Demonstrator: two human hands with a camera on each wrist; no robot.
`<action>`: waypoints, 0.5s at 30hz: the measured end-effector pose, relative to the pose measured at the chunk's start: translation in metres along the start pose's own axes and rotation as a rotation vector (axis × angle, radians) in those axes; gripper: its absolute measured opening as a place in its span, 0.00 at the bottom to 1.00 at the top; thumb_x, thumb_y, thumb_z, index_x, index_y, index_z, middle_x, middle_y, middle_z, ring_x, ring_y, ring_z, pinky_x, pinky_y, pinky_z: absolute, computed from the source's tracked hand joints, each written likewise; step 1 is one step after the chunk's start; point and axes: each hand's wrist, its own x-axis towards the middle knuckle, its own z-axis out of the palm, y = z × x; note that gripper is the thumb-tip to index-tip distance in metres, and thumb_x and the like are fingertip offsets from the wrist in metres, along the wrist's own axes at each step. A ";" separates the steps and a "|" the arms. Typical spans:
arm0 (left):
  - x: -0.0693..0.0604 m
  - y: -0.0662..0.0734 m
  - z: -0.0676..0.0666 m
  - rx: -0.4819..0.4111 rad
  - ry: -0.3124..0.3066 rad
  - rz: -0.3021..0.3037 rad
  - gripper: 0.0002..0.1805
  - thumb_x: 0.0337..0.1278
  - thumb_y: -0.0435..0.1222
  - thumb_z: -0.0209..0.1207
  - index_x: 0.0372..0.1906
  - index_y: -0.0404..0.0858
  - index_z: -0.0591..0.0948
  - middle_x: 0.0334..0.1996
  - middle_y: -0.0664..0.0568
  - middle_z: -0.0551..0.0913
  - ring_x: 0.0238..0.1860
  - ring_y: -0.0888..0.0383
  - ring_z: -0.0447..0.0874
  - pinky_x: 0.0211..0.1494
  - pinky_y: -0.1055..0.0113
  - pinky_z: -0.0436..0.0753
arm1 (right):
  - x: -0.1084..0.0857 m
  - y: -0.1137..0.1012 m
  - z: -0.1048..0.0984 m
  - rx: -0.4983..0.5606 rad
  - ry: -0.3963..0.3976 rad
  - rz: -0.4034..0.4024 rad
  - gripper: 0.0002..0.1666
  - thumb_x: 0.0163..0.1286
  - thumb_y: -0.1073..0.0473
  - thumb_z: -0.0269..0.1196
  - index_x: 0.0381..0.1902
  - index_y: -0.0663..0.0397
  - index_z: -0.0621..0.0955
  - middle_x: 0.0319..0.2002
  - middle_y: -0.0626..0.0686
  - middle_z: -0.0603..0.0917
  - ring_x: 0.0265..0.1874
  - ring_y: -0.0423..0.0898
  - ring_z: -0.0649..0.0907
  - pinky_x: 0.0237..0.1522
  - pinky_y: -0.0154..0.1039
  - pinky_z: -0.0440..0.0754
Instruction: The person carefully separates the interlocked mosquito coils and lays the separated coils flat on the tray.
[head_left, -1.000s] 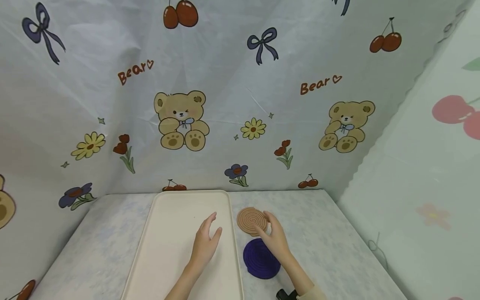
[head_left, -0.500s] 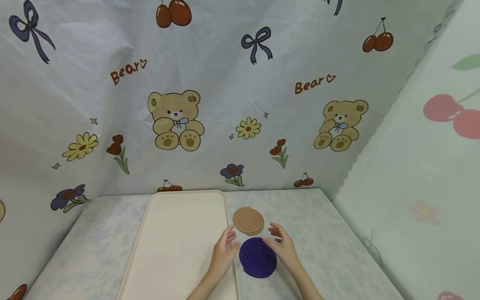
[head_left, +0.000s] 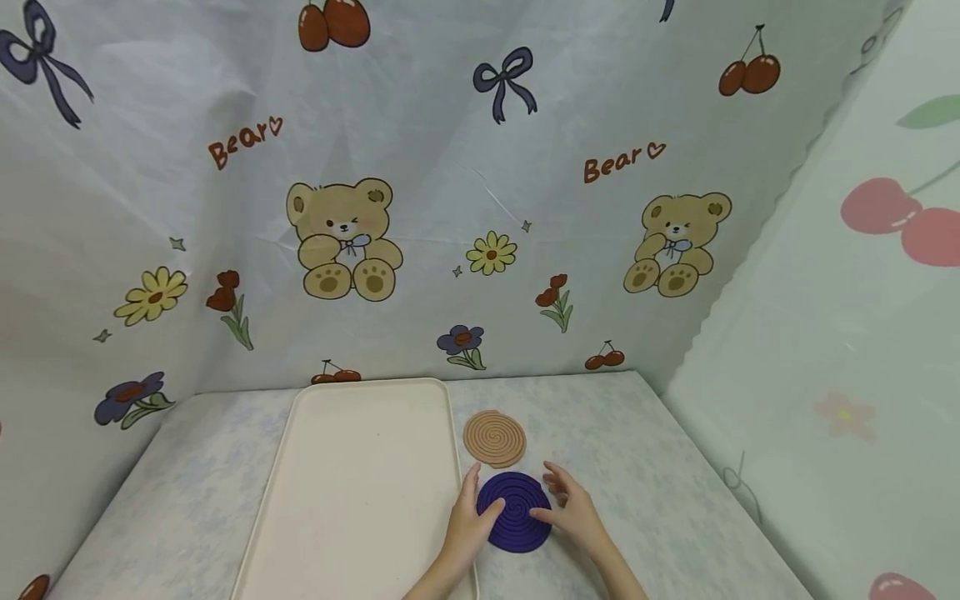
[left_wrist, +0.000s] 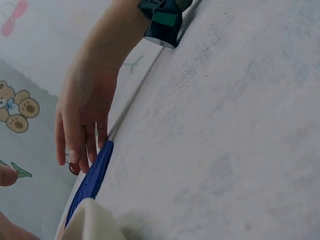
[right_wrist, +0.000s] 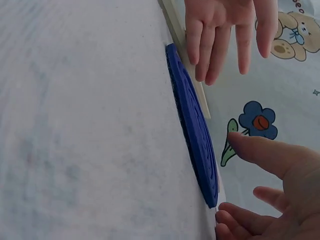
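A dark blue spiral disc (head_left: 517,521), flat and round like a coiled coaster, lies on the table right of the cream tray. My left hand (head_left: 471,525) is at its left edge, thumb over the disc and fingers loosely extended. On the other side is my right hand (head_left: 576,515), its thumb above the disc and its fingers bent slightly beside the right edge. In the right wrist view, the blue disc (right_wrist: 192,127) lies flat, with gaps showing between it and both hands' fingers. Beyond it lies a tan spiral disc (head_left: 494,438), touched by neither hand.
The cream tray (head_left: 367,458), with a low raised rim, takes up the table's left-middle part, under my left forearm. A printed cloth backdrop (head_left: 420,208) stands behind the table (head_left: 637,467). Another pale cloth (head_left: 810,350) hangs on the right, with a thin cord near it.
My left hand has moved right from over the tray to the blue disc. My right hand has come back from the tan disc to the blue disc's right side. The view has shifted slightly.
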 end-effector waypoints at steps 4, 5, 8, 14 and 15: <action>-0.002 0.001 0.007 -0.034 0.014 -0.041 0.42 0.55 0.36 0.60 0.72 0.31 0.53 0.69 0.26 0.57 0.68 0.28 0.55 0.67 0.32 0.58 | -0.005 0.004 0.000 0.018 0.043 -0.024 0.42 0.48 0.56 0.75 0.59 0.67 0.73 0.43 0.67 0.83 0.35 0.43 0.79 0.33 0.33 0.78; -0.003 0.001 0.008 -0.043 0.012 -0.044 0.42 0.55 0.35 0.60 0.72 0.30 0.52 0.69 0.26 0.56 0.69 0.27 0.54 0.67 0.31 0.58 | -0.006 0.005 0.000 0.023 0.056 -0.006 0.40 0.48 0.58 0.74 0.58 0.68 0.73 0.42 0.66 0.84 0.34 0.41 0.78 0.31 0.31 0.77; -0.005 0.001 0.013 -0.066 0.004 -0.058 0.44 0.55 0.35 0.60 0.72 0.29 0.50 0.70 0.25 0.54 0.70 0.27 0.51 0.68 0.31 0.55 | -0.007 0.002 0.004 0.045 0.092 0.114 0.36 0.46 0.64 0.74 0.54 0.70 0.75 0.40 0.66 0.85 0.31 0.38 0.78 0.30 0.28 0.76; -0.006 0.003 0.018 -0.139 -0.001 -0.105 0.47 0.55 0.36 0.61 0.73 0.32 0.47 0.70 0.25 0.51 0.70 0.27 0.49 0.68 0.30 0.54 | -0.009 -0.005 0.008 0.037 0.121 0.219 0.29 0.48 0.68 0.72 0.50 0.68 0.78 0.38 0.63 0.87 0.32 0.41 0.82 0.32 0.27 0.79; -0.006 0.003 0.018 -0.146 0.006 -0.110 0.46 0.55 0.36 0.61 0.73 0.32 0.48 0.70 0.25 0.52 0.70 0.27 0.50 0.67 0.31 0.55 | -0.009 -0.006 0.008 0.040 0.124 0.233 0.28 0.48 0.67 0.72 0.49 0.68 0.78 0.38 0.62 0.87 0.33 0.42 0.83 0.32 0.27 0.79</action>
